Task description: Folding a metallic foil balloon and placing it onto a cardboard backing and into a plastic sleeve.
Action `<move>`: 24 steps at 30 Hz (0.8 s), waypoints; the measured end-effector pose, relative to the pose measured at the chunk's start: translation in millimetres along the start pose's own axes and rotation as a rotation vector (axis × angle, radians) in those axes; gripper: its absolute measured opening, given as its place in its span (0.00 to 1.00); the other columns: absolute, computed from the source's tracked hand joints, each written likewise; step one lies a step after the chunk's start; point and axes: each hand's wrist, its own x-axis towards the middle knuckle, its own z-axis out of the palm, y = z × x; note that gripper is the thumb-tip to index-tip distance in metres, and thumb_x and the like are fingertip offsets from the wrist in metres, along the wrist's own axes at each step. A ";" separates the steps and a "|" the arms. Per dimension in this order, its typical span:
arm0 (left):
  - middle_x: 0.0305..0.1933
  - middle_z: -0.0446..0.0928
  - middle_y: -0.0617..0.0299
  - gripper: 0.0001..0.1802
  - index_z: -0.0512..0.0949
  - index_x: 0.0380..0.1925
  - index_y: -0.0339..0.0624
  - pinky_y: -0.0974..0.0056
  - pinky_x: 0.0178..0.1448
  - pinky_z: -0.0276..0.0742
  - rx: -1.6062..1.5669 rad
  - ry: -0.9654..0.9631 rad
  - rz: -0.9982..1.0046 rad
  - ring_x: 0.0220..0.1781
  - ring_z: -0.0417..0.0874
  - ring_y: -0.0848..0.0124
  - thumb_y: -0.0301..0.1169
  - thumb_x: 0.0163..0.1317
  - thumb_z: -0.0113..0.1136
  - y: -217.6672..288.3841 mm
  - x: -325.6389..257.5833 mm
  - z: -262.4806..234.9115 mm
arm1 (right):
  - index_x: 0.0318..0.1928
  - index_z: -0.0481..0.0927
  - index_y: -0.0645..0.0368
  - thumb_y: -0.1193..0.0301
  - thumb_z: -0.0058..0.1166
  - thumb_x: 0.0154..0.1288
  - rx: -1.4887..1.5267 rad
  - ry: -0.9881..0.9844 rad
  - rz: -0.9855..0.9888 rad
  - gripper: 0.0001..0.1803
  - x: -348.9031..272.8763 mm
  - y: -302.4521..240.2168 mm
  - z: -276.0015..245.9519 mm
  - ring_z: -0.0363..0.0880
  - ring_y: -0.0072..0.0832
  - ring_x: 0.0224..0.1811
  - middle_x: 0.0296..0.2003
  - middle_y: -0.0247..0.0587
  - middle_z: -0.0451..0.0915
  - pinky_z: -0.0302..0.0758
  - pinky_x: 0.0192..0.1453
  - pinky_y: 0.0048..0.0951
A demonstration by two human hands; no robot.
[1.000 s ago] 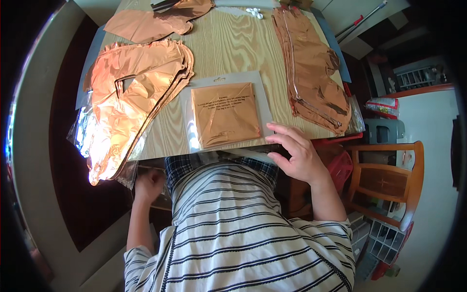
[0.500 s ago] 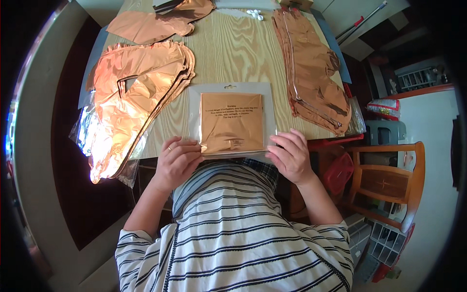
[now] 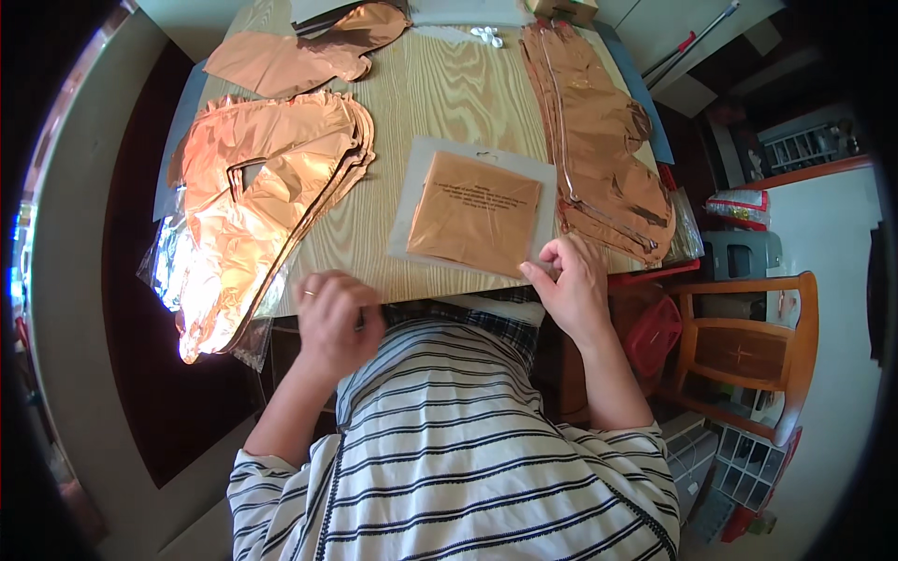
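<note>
A clear plastic packet [image 3: 400, 232] with a folded copper foil sheet [image 3: 472, 224] inside lies tilted on the table, its hang-hole end away from me. My right hand [image 3: 572, 276] pinches the packet's near right corner between thumb and fingers. Off the packet, at the table's near edge, my left hand [image 3: 339, 313] hovers with bent fingers, smeared by motion. Nearest to it on the left is a stack of copper foil balloons [image 3: 271, 187], flat, its lower part hanging past the table edge. Another flat stack of copper foil balloons [image 3: 599, 140] lies along the right side.
More flat copper foil [image 3: 290, 61] lies at the far left of the wooden table [image 3: 458, 84]. Small white pieces [image 3: 487, 36] sit at the back, near a cardboard box [image 3: 564, 9]. A wooden chair [image 3: 744, 351] and a red plastic stool [image 3: 652, 332] stand at the right.
My left hand has let go of the packet and drawn back toward me. The packet has shifted right and turned clockwise, its near right corner still in my right hand.
</note>
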 end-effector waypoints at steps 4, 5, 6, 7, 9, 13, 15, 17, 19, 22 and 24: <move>0.66 0.75 0.54 0.35 0.76 0.61 0.44 0.43 0.76 0.61 -0.123 -0.289 0.285 0.72 0.71 0.51 0.31 0.49 0.72 28.1 34.5 23.4 | 0.36 0.76 0.57 0.65 0.75 0.53 0.050 0.007 -0.008 0.19 3.7 -3.0 -1.3 0.75 0.37 0.32 0.26 0.38 0.75 0.71 0.41 0.40; 0.70 0.72 0.54 0.37 0.73 0.65 0.44 0.43 0.78 0.59 -0.127 -0.352 0.334 0.75 0.68 0.51 0.33 0.51 0.71 30.1 39.1 37.9 | 0.36 0.76 0.59 0.65 0.75 0.54 0.044 0.022 -0.021 0.19 4.2 -3.1 -2.1 0.75 0.35 0.28 0.24 0.38 0.74 0.73 0.38 0.38; 0.74 0.69 0.54 0.40 0.70 0.69 0.44 0.43 0.79 0.57 -0.127 -0.416 0.385 0.78 0.66 0.51 0.34 0.53 0.70 29.9 40.1 48.0 | 0.36 0.76 0.58 0.65 0.75 0.53 0.050 -0.002 0.038 0.19 3.0 -5.5 -4.8 0.76 0.37 0.28 0.24 0.39 0.75 0.73 0.38 0.40; 0.76 0.66 0.54 0.42 0.68 0.71 0.44 0.43 0.80 0.55 -0.054 -0.468 0.351 0.79 0.64 0.52 0.36 0.55 0.70 26.3 37.3 52.0 | 0.36 0.76 0.58 0.64 0.75 0.53 0.056 -0.026 0.096 0.20 -0.7 -10.2 -8.7 0.77 0.39 0.27 0.24 0.39 0.77 0.73 0.37 0.41; 0.80 0.61 0.55 0.45 0.62 0.75 0.44 0.43 0.82 0.51 0.093 -0.569 0.283 0.81 0.60 0.53 0.38 0.57 0.68 16.8 33.2 55.7 | 0.35 0.76 0.58 0.64 0.76 0.54 0.065 -0.058 0.196 0.20 -11.8 -11.3 -12.5 0.79 0.37 0.26 0.23 0.39 0.78 0.75 0.35 0.40; 0.80 0.61 0.53 0.38 0.61 0.77 0.43 0.44 0.83 0.49 0.187 -0.596 0.334 0.82 0.60 0.55 0.35 0.66 0.55 18.3 6.1 40.7 | 0.37 0.76 0.62 0.65 0.76 0.57 0.416 -0.086 0.422 0.20 -41.8 -1.3 -1.6 0.81 0.26 0.27 0.25 0.38 0.81 0.76 0.32 0.30; 0.78 0.65 0.54 0.32 0.67 0.74 0.44 0.45 0.83 0.50 0.104 -0.506 0.305 0.81 0.63 0.57 0.33 0.68 0.50 21.9 -10.6 36.5 | 0.43 0.74 0.64 0.67 0.74 0.60 0.773 -0.112 0.519 0.22 -49.8 -2.5 0.9 0.81 0.22 0.30 0.29 0.39 0.83 0.77 0.35 0.27; 0.77 0.68 0.56 0.30 0.71 0.71 0.45 0.45 0.82 0.53 0.035 -0.431 0.296 0.80 0.65 0.59 0.32 0.67 0.51 20.5 -20.4 33.6 | 0.54 0.69 0.66 0.71 0.71 0.64 1.131 -0.155 0.577 0.26 -57.2 -5.2 -0.6 0.82 0.21 0.35 0.34 0.41 0.84 0.77 0.38 0.24; 0.75 0.70 0.58 0.28 0.74 0.68 0.45 0.45 0.81 0.55 -0.031 -0.368 0.279 0.79 0.67 0.60 0.29 0.66 0.54 20.1 -24.5 31.8 | 0.68 0.59 0.69 0.76 0.65 0.67 1.324 -0.243 0.585 0.35 -59.5 -7.5 -2.2 0.82 0.19 0.42 0.39 0.44 0.86 0.77 0.46 0.21; 0.78 0.65 0.52 0.34 0.71 0.70 0.43 0.44 0.81 0.54 -0.037 -0.276 0.394 0.81 0.62 0.54 0.31 0.61 0.62 9.6 -19.4 31.9 | 0.71 0.56 0.70 0.77 0.65 0.68 1.364 -0.222 0.439 0.38 -55.7 -13.6 -8.9 0.82 0.19 0.45 0.44 0.46 0.86 0.77 0.50 0.21; 0.79 0.61 0.45 0.40 0.69 0.71 0.41 0.43 0.82 0.52 -0.154 -0.179 0.235 0.82 0.59 0.49 0.31 0.56 0.67 6.0 -4.4 25.3 | 0.62 0.70 0.70 0.78 0.63 0.69 1.161 -0.122 0.265 0.25 -44.9 -22.0 -27.1 0.84 0.17 0.40 0.40 0.42 0.88 0.79 0.47 0.23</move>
